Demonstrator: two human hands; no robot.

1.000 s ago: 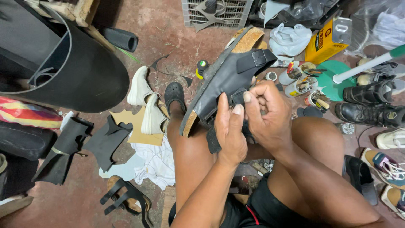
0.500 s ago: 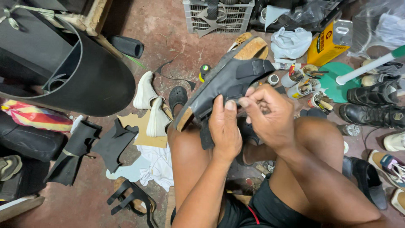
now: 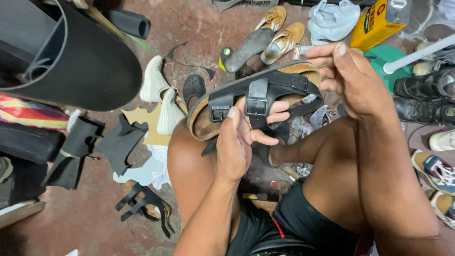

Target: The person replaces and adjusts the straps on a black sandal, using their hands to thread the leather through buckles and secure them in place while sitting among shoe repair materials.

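**Sandal held above the lap**

Head view: the left hand [image 3: 239, 142] grips a black two-strap sandal with a tan cork footbed [image 3: 256, 97] from below, thumb on a buckled strap, fingers curled under and partly hidden. The sandal sits over the knees, tilted. The right hand [image 3: 348, 78] hovers loosely spread at the heel end; contact is unclear. A second black strap sandal [image 3: 144, 208] lies on the reddish floor [image 3: 95, 223].

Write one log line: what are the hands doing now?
left hand: grips black-strapped sandal | right hand: open beside sandal's far end, contact unclear | floor: scattered shoes
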